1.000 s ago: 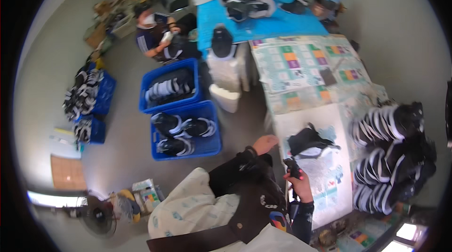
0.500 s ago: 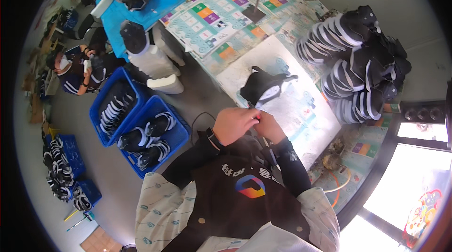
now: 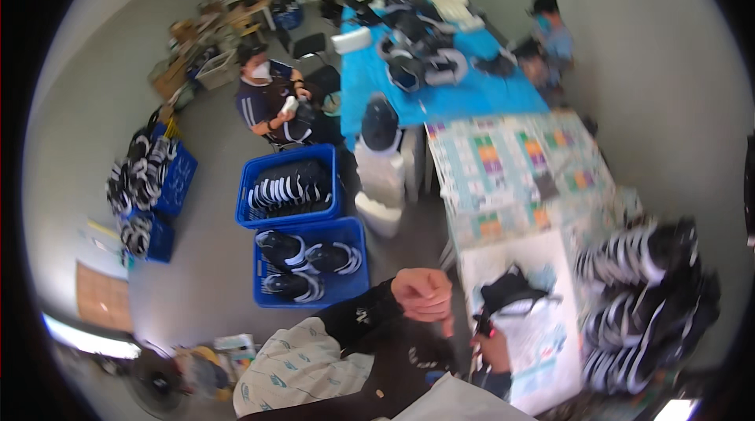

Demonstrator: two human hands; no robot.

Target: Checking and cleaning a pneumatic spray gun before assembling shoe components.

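Note:
My left hand (image 3: 423,294) is lifted over the front of my apron. Its blurred fingers are curled in, and I cannot make out what they hold, if anything. At the near left edge of the white board (image 3: 543,366), my right hand (image 3: 494,349) grips a slim dark tool (image 3: 482,325) with a small red glow; its exact kind is unclear. Just beyond that hand, a black shoe upper (image 3: 507,293) with a pale patch lies on the board, apart from my left hand.
Stacks of black-and-white shoe uppers (image 3: 629,311) stand right of the board. To the left, blue crates (image 3: 311,295) hold shoe parts, beside white foam blocks (image 3: 381,177). A masked co-worker (image 3: 271,102) sits beyond; another person (image 3: 554,47) is by the blue-covered table (image 3: 487,102).
My view has swung left and up, bringing in more of the room. My hands, together at the tool before, have come apart; the tool stays in my right hand.

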